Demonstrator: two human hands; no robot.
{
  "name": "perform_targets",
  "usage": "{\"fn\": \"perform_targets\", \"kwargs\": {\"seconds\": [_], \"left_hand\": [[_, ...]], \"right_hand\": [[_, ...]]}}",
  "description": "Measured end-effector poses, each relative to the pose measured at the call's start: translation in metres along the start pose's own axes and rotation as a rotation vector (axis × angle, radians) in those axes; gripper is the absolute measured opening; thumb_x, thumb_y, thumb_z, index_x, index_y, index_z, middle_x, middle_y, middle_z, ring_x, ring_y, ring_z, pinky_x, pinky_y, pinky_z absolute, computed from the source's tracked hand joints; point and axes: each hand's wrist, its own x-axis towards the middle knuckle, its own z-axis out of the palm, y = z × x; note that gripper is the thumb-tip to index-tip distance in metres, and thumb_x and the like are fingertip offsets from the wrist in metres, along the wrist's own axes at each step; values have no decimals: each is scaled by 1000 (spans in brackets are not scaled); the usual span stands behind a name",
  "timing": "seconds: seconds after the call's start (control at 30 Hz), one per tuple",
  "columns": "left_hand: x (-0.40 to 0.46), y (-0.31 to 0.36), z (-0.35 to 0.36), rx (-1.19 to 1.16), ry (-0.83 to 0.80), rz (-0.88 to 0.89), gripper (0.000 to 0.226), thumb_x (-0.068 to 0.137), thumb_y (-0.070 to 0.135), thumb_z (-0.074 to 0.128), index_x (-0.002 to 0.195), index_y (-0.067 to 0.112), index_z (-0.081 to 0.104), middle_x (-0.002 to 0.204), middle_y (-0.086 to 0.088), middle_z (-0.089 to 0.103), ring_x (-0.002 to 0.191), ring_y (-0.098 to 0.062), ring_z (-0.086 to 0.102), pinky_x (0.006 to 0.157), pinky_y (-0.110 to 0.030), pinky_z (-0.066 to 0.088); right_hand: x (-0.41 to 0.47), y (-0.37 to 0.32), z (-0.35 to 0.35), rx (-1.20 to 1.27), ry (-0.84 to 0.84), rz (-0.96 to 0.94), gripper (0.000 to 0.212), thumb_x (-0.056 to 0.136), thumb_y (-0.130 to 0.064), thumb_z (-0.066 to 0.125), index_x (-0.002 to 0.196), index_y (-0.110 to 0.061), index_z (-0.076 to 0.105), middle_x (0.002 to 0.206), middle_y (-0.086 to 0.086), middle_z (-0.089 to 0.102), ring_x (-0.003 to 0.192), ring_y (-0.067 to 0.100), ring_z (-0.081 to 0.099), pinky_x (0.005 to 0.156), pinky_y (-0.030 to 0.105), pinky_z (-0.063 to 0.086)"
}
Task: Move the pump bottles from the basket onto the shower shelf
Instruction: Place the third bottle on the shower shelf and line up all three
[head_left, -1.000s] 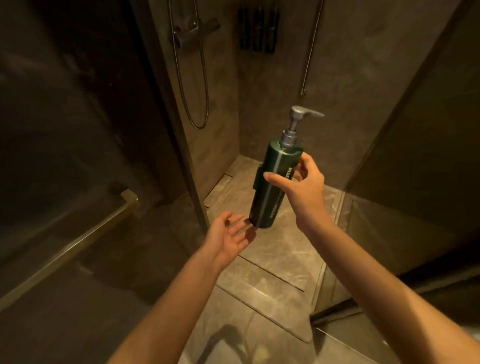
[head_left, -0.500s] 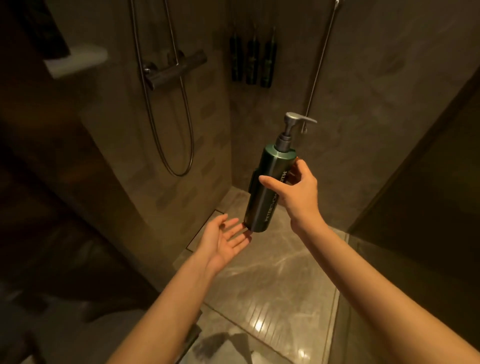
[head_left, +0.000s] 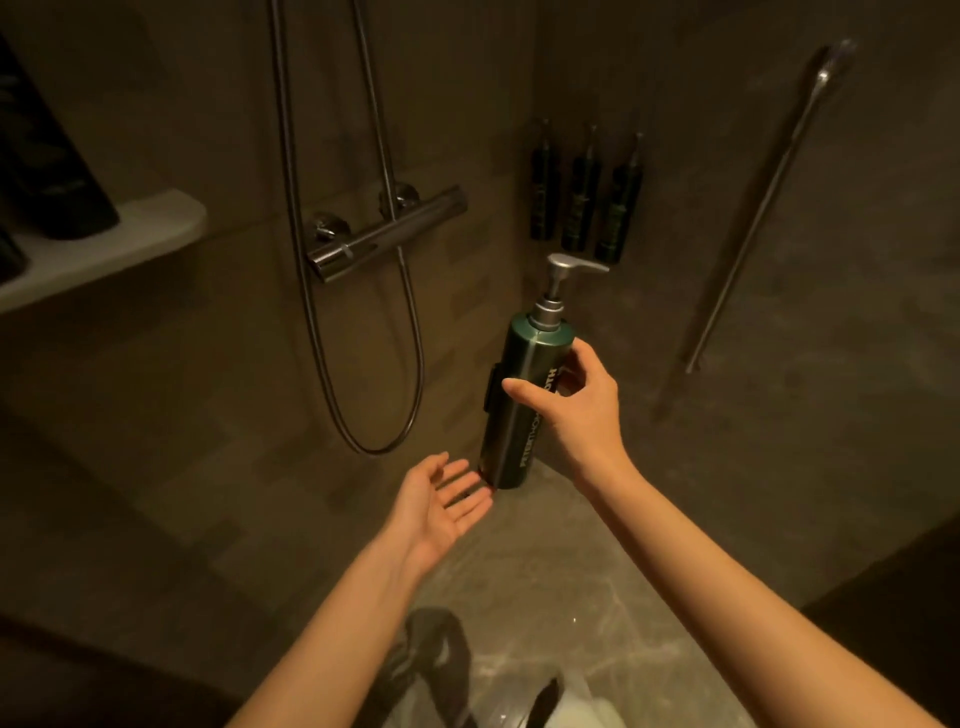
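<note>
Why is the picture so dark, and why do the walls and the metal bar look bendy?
In the head view, light is dim and yellowish; the green pump bottle and floor catch glare, the wall bottles stay murky, and the wide-angle lens curves the rail.

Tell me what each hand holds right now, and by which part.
The right hand grips the green pump bottle around the upper middle of its body, below the pump. The left hand holds nothing; its open fingers lie at the bottle's base.

Dim warm light, soft blurred edges.
</note>
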Motion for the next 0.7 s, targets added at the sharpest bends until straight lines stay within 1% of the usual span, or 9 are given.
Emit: {"fn": "perform_targets", "kwargs": {"seconds": [0.07, 0.1, 0.17, 0.23, 0.33, 0.4, 0.5, 0.6, 0.7], "left_hand": [[18, 12, 14, -52, 39, 50, 36, 95, 26, 42, 122, 3, 50, 133, -21, 51, 122, -38, 50, 99, -44, 41], [26, 19, 21, -75, 56, 82, 37, 95, 25, 42, 124, 2, 49, 132, -21, 52, 121, -38, 51, 99, -44, 41], [38, 34, 38, -141, 104, 151, 37, 95, 25, 43, 125, 2, 49, 128, -22, 54, 117, -38, 54, 100, -44, 42], [43, 48, 56, -211, 146, 207, 34, 95, 24, 44, 121, 3, 50, 124, -22, 56, 111, -37, 56, 98, -44, 44], [43, 67, 73, -316, 189, 297, 32, 94, 23, 46, 116, 3, 54, 115, -22, 60, 103, -37, 60, 92, -44, 47], [37, 78, 79, -381, 227, 366, 31, 93, 23, 46, 115, 3, 55, 113, -22, 60, 99, -37, 61, 86, -43, 48], [21, 89, 80, -465, 282, 478, 31, 93, 20, 45, 117, 3, 53, 117, -22, 59, 100, -36, 60, 82, -42, 48], [-1, 104, 78, -482, 337, 624, 24, 92, 17, 46, 111, 5, 55, 119, -22, 59, 103, -35, 60, 85, -41, 48], [-27, 125, 76, -464, 406, 767, 24, 91, 13, 49, 113, 5, 54, 118, -23, 59, 104, -34, 61, 86, -39, 48]], "right_hand": [[37, 8, 4, 1, -90, -9, 65, 63, -23, 85, 120, -21, 56, 113, -5, 65, 104, 6, 61, 86, 19, 50], [56, 10, 6, 10, -137, -13, 65, 63, -24, 85, 121, -22, 55, 114, -6, 65, 105, 4, 60, 87, 20, 49], [94, 9, 9, 37, -241, -28, 66, 63, -25, 85, 121, -24, 55, 116, -9, 64, 105, -1, 59, 84, 15, 48], [129, 0, 15, 53, -348, -54, 66, 64, -25, 85, 122, -23, 54, 115, -10, 63, 104, -7, 57, 79, 7, 46], [168, -21, 29, 75, -520, -102, 66, 65, -24, 84, 124, -21, 53, 109, -16, 61, 97, -16, 55, 72, 1, 44], [185, -35, 41, 106, -607, -129, 67, 66, -22, 84, 124, -19, 53, 105, -19, 59, 92, -15, 56, 71, 2, 44], [198, -54, 63, 170, -730, -133, 66, 66, -19, 83, 124, -19, 52, 105, -18, 59, 91, -10, 57, 70, 5, 45], [206, -76, 95, 242, -834, -147, 59, 66, -16, 83, 117, -25, 54, 101, -20, 61, 80, -18, 57, 66, 3, 46], [208, -102, 131, 305, -911, -183, 55, 65, -18, 83, 114, -25, 58, 101, -18, 64, 81, -16, 60, 65, 5, 47]]}}
